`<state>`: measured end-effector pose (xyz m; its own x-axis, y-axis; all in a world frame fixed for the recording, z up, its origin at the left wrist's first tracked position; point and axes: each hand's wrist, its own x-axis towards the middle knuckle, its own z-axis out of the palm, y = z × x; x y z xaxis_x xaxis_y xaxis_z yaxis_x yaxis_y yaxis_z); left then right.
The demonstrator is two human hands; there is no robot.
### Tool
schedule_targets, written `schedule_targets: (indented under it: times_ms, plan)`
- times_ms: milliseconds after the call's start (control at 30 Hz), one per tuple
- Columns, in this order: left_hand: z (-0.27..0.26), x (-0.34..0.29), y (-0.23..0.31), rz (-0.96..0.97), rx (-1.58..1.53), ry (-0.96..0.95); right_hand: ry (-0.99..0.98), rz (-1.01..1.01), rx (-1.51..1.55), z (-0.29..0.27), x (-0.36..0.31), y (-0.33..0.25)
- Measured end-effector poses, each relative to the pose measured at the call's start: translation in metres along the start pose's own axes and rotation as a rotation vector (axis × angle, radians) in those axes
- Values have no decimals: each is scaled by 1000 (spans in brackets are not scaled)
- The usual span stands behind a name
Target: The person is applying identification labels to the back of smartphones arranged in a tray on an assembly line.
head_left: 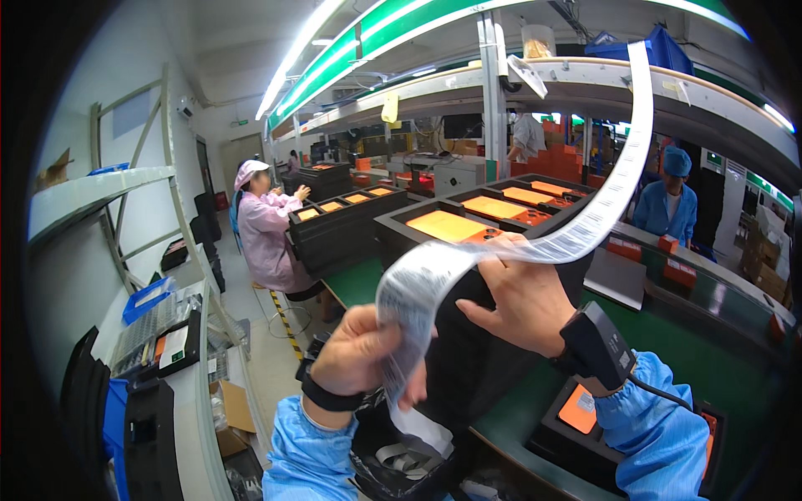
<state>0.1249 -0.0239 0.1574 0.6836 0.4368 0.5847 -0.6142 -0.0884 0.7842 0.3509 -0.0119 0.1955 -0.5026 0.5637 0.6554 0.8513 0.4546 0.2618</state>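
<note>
My left hand (359,346) is closed on a long white strip of printed labels (614,196), in front of me. From the upper shelf at the right the strip sags down, curls over and hangs below my left hand. My right hand (522,296) is at the strip's low bend, its thumb spread from the fingers; the fingertips overlap the strip, and whether they touch it I cannot tell. Behind it stands a stack of black trays (434,209) holding orange boxes (451,225). Below my left hand, a black-lined bin (388,472) contains loose strip.
A black tray with an orange box (576,409) lies on the green bench (668,346) by my right forearm. At the left stands a shelf rack (150,334) with trays. A person in pink (263,225) sits beyond; another in blue (668,209) is across the bench.
</note>
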Motion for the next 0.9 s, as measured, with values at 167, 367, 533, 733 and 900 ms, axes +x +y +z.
schedule_targets:
  times_ms: [167,367,533,733,900]
  plan:
    - [-19,3,15,84,122,188,151,-16,185,-9,-12,7]
    - [-32,5,20,185,209,226,168,37,340,-65,-90,52]
    - [-44,24,32,300,175,298,510,353,667,-93,-165,110]
    - [-28,50,8,130,203,236,979,747,2099,-35,-242,147]
    - [0,78,-22,-17,218,282,1179,676,2064,-61,-182,73]
